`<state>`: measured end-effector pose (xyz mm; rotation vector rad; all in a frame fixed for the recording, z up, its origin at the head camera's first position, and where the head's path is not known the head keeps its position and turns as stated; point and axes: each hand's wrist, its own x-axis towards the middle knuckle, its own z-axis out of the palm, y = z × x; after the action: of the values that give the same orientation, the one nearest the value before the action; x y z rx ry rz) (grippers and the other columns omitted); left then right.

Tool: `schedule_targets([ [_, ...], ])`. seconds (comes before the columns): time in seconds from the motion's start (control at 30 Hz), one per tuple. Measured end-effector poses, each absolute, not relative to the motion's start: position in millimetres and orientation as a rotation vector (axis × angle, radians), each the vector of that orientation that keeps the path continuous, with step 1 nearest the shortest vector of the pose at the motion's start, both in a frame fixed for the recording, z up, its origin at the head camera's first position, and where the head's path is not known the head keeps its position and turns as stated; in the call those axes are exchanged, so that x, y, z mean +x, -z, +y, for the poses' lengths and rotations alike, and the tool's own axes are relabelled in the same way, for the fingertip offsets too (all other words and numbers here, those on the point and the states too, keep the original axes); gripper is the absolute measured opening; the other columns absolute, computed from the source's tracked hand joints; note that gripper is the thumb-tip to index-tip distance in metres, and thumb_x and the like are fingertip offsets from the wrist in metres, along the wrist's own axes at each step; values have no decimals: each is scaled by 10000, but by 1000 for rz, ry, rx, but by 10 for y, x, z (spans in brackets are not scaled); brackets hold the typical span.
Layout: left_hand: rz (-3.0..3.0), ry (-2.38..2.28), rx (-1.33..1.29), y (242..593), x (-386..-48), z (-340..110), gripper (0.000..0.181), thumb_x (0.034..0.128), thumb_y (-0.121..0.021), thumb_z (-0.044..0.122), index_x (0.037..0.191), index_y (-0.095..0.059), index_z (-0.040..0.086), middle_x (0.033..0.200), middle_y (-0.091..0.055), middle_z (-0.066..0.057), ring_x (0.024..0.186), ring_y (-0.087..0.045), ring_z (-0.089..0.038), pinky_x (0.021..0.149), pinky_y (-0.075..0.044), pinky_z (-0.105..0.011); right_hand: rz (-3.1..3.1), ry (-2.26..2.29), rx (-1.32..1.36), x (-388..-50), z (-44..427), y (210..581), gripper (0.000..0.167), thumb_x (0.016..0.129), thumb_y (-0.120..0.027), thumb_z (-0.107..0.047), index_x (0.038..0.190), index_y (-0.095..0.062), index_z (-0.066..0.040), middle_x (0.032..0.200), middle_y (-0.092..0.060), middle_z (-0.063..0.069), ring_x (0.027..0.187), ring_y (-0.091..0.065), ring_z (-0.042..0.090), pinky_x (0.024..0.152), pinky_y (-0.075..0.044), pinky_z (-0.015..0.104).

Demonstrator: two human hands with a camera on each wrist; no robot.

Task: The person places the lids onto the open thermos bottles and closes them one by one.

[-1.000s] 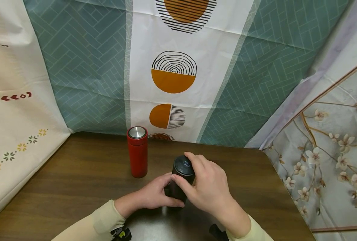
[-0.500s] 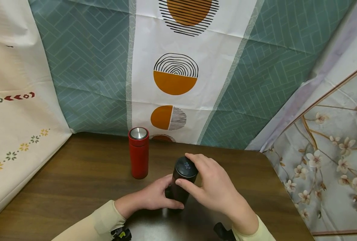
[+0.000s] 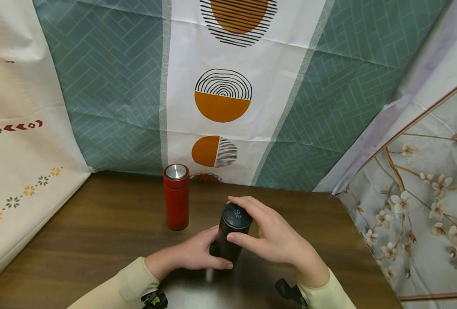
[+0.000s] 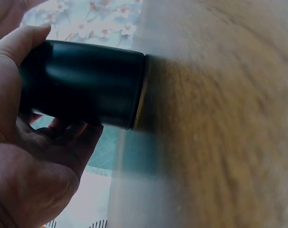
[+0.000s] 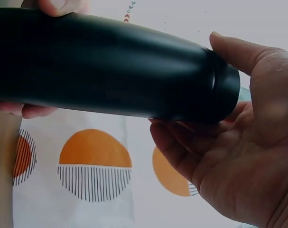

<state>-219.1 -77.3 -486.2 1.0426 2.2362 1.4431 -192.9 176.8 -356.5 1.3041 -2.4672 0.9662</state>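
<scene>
A black thermos (image 3: 226,245) stands upright on the table, leaning slightly in the head view's perspective. Lit digits glow on top of its round lid (image 3: 236,215). Around the lower body, my left hand (image 3: 197,252) grips it with the thumb in front; the left wrist view shows the fingers curled beneath the dark cylinder (image 4: 94,88). My right hand (image 3: 276,236) holds the lid end, thumb on the near side and fingers over the far side. In the right wrist view the lid (image 5: 227,92) sits on the body, a thin seam between them.
A red thermos (image 3: 176,206) with a silver-topped lid stands behind and left of the black one. The wooden table (image 3: 109,214) ends at a patterned cloth (image 3: 112,107) at the back. More cloth hangs at the left and right.
On the lid, the lit digits have turned to a different angle. My right hand has shifted slightly right and its thumb a little lower. The left hand keeps its hold.
</scene>
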Motion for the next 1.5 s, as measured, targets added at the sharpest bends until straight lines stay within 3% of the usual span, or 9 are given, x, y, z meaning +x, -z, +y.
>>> schedule_targets([
  [0.1,2236,-1444,1052,4859,-2197,-772,747,945,-885,429,1588,-505,406,1425,-632,112,1281,-637,-125,1112,-514,-405,-2467,-993,1296,-1936,1764,3566,741,993,-882,-337,1635,-529,-224,1520,-614,-75,1097,-644,117,781,-577,273],
  [0.23,2220,-1456,1045,4848,-2196,-775,735,947,-888,426,1579,-512,413,1403,-645,111,1259,-650,-127,1096,-526,-389,-2489,-1013,1251,-1930,1754,3558,722,988,-882,-383,1619,-552,-264,1496,-618,-122,775,-575,66,563,-504,229],
  [0.37,2212,-1469,1032,4833,-2190,-781,733,947,-890,423,1578,-517,418,1395,-655,108,1247,-663,-130,1081,-539,-378,-2506,-997,1205,-1920,1733,3550,700,981,-885,-414,1594,-577,-279,1469,-635,-134,575,-479,14,529,-499,228],
  [0.5,2227,-1472,1022,4830,-2187,-785,745,947,-890,435,1587,-509,423,1395,-658,114,1244,-666,-125,1079,-542,-375,-2509,-975,1159,-1895,1702,3535,694,963,-903,-414,1567,-603,-254,1417,-669,-104,555,-497,1,543,-513,235],
  [0.7,2264,-1470,1018,4827,-2180,-781,748,941,-899,461,1576,-505,427,1381,-666,131,1239,-668,-115,1071,-549,-371,-2510,-918,1064,-1830,1643,3512,678,938,-924,-412,1523,-632,-233,1272,-681,-142,607,-522,5,623,-529,258],
  [0.87,2293,-1481,1019,4810,-2174,-765,761,932,-912,471,1571,-504,412,1368,-679,147,1242,-664,-112,1082,-544,-376,-2487,-859,984,-1799,1586,3517,679,921,-934,-423,1498,-643,-215,1246,-683,-153,654,-520,10,677,-531,272],
  [1.13,2347,-1520,1016,4810,-2178,-754,789,935,-913,481,1595,-484,415,1396,-656,149,1258,-652,-115,1086,-548,-377,-2451,-905,928,-1850,1521,3590,686,931,-927,-413,1505,-637,-174,1285,-688,-94,633,-485,19,621,-496,261],
  [1.37,2486,-1497,1004,4817,-2179,-732,760,928,-904,534,1571,-519,408,1362,-644,155,1221,-652,-102,1054,-572,-397,-2407,-982,944,-1922,1504,3667,680,932,-933,-344,1522,-639,-180,1344,-701,-95,1107,-685,76,931,-610,401],
  [1.5,2546,-1448,970,4817,-2164,-717,763,919,-895,574,1563,-537,374,1332,-652,151,1188,-661,-85,1028,-584,-399,-2388,-1043,968,-1950,1521,3692,671,934,-930,-300,1529,-640,-189,1369,-706,-91,1187,-698,101,999,-601,417],
])
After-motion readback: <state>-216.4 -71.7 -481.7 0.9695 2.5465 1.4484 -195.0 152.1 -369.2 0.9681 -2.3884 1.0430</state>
